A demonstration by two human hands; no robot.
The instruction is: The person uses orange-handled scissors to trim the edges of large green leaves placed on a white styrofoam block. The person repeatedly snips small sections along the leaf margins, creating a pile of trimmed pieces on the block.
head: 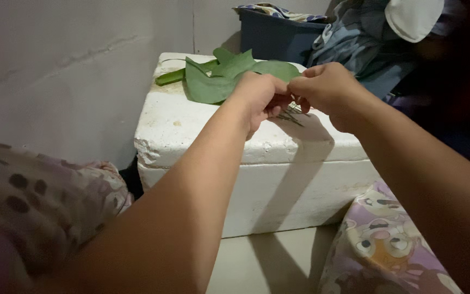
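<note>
Two hands are meeting over a white foam box [208, 147] that's doing duty as a bench. The left hand [259, 98] is curling nearly closed, fingers tucked under, and the right hand [325, 90] is doing the same at about 3 o'clock from it, knuckles almost touching. Between the fingertips they're pinching something small and thin, but honestly I can't tell what it is, it's hidden by the fingers. A few thin dark sticks [292, 115] are lying on the box lid right under the hands, around 6 o'clock from the pinch. A pile of green leaves [213, 79] is sitting on the lid at 10 o'clock from the left hand, partly behind it. Further back at 12 o'clock a dark blue bin [273, 35] is standing against the wall, with patterned cloth [354, 38] lying beside it. Patterned fabric [382, 245] is covering the knees at both lower corners.
</note>
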